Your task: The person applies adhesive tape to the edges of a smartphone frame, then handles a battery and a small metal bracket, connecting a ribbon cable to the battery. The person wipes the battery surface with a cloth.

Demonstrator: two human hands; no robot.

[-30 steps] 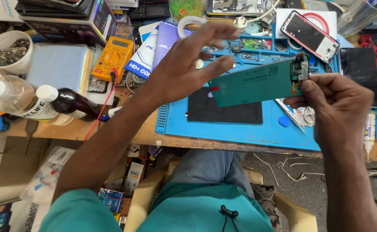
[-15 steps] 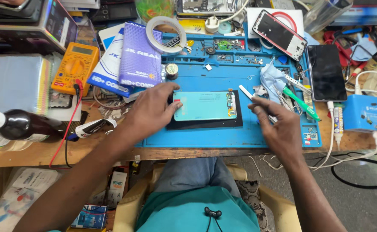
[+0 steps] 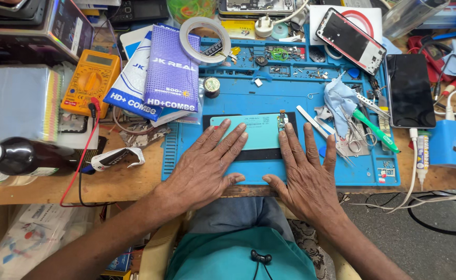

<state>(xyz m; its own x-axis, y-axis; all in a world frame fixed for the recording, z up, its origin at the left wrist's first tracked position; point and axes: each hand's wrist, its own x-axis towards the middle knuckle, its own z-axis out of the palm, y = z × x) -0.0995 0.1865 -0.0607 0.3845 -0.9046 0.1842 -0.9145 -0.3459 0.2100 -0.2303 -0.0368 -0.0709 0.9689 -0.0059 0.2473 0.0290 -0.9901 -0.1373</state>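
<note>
While both palms lie flat, nothing is gripped.
Left hand (image 3: 204, 166): fingers spread, pressing the left part of the teal panel (image 3: 256, 136).
Right hand (image 3: 304, 173): fingers spread, tips on the panel's right edge.
Teal panel: flat on a black pad (image 3: 254, 154), mid blue work mat (image 3: 269, 98).
Right of it: scissors (image 3: 353, 136), green-handled tool (image 3: 376, 130).
Left of it: purple packets (image 3: 172, 70), yellow multimeter (image 3: 90, 80).
</note>
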